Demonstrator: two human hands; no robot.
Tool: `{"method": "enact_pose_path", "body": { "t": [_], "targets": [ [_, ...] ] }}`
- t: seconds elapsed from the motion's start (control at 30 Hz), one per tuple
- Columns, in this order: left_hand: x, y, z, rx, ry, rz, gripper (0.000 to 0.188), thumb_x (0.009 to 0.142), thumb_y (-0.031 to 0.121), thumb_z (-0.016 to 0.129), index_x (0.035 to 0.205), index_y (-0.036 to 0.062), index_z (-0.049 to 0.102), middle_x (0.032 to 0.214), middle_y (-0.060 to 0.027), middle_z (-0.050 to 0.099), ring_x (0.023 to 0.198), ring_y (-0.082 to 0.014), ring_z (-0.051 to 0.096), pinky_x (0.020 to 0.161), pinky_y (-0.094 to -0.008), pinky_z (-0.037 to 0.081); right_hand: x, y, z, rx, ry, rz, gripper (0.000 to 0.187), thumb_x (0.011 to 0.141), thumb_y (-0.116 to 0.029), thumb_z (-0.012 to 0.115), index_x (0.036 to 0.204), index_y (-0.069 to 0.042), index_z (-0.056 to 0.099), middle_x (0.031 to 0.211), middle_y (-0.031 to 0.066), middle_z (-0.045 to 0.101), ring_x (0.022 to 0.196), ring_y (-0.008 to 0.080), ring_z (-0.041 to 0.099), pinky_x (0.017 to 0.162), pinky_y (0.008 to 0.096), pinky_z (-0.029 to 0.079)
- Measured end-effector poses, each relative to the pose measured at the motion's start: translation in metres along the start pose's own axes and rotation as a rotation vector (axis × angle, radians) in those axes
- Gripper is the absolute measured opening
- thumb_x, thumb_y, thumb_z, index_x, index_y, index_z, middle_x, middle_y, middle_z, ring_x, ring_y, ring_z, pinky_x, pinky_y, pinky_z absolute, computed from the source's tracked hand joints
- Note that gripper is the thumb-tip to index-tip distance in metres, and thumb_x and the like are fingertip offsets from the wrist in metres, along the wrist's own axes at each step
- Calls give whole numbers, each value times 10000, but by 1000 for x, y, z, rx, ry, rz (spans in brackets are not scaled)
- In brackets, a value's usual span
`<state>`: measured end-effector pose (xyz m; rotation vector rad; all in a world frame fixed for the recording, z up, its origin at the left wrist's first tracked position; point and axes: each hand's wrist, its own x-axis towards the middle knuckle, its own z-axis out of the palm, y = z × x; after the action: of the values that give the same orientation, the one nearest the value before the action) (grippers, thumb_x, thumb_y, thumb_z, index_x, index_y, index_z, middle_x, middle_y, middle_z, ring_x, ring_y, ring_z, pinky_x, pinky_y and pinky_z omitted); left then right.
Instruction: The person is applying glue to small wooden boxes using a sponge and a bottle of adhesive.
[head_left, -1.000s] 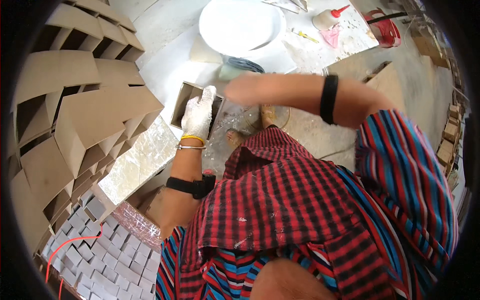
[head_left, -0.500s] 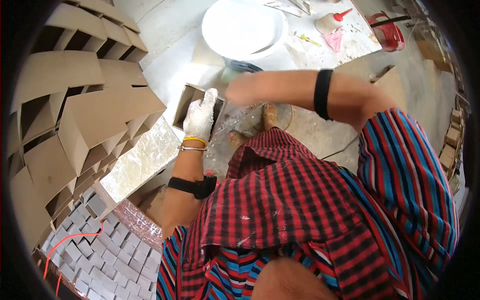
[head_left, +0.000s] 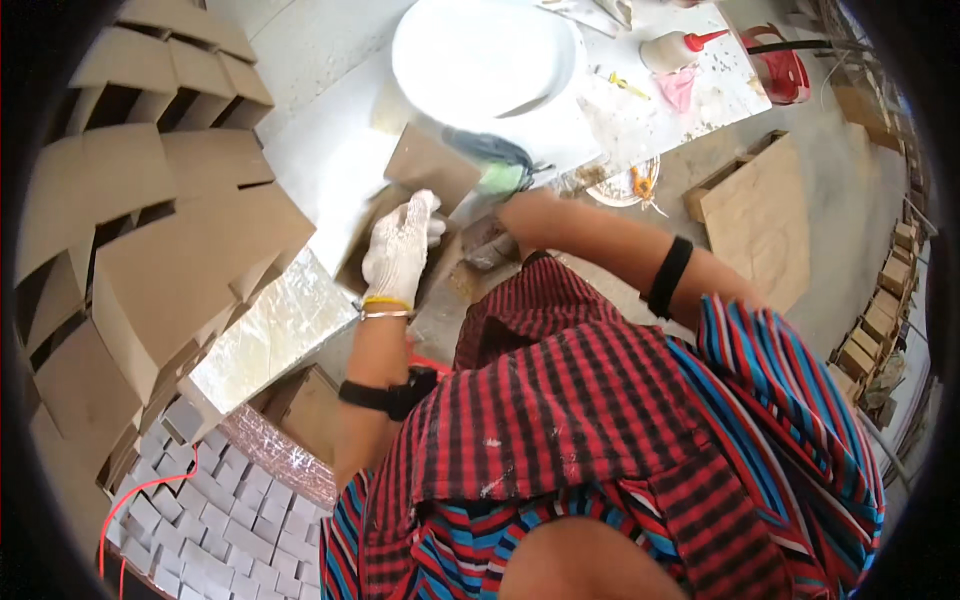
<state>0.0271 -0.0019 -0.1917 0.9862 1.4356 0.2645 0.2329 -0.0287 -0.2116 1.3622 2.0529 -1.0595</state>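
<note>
My left hand [head_left: 396, 252], in a white knit glove with a yellow cuff, is closed on a small open cardboard box [head_left: 362, 236] on the worktable. Its fingers bend over the box opening; some are hidden. A brown square cardboard panel [head_left: 432, 166] stands out from the box's far side; I cannot tell whether it is a flap or a separate piece. My right hand [head_left: 500, 232] is low beside the box's right side, smeared by motion, with its fingers unclear. Just beyond it lies a dark and pale-green bundle [head_left: 498, 168].
Stacked brown cartons [head_left: 190, 270] rise on the left, above many small grey boxes [head_left: 230, 510]. A large white basin [head_left: 485, 60], a red-tipped bottle [head_left: 670, 50], a pink cloth [head_left: 678, 90] and a yellow tool [head_left: 628, 86] are on the table. A wooden board [head_left: 760, 215] is right.
My right hand has moved down and toward me, beside the box. The square cardboard panel now shows at the box's far side. My left hand has stayed at the box.
</note>
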Motion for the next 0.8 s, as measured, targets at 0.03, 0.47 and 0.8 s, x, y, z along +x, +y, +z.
{"method": "enact_pose_path", "body": {
  "t": [0.03, 0.47, 0.8],
  "targets": [
    [-9, 19, -1, 147, 29, -23, 484, 874, 461, 497, 1079, 46, 640, 907, -105, 672, 820, -158, 604, 758, -275, 451, -4, -2, -1, -9, -74, -16, 193, 810, -139, 532, 903, -23, 654, 934, 177, 663, 882, 305, 645, 726, 414, 509],
    [-64, 40, -36, 388, 603, 610, 437, 832, 41, 634, 1237, -41, 491, 1186, -189, 546, 1084, -218, 536, 914, -304, 433, -30, 95, -1, 384, 534, 394, 250, 830, -161, 538, 1052, -48, 558, 988, 228, 593, 882, 393, 584, 776, 451, 468],
    [-48, -19, -77, 478, 391, 174, 443, 863, 187, 578, 1272, 41, 488, 1202, -195, 552, 1112, -340, 513, 959, -377, 378, -28, 13, -7, 734, 692, 187, 351, 804, -208, 630, 1117, -62, 566, 1058, 161, 555, 833, 292, 594, 734, 379, 486]
  ]
}}
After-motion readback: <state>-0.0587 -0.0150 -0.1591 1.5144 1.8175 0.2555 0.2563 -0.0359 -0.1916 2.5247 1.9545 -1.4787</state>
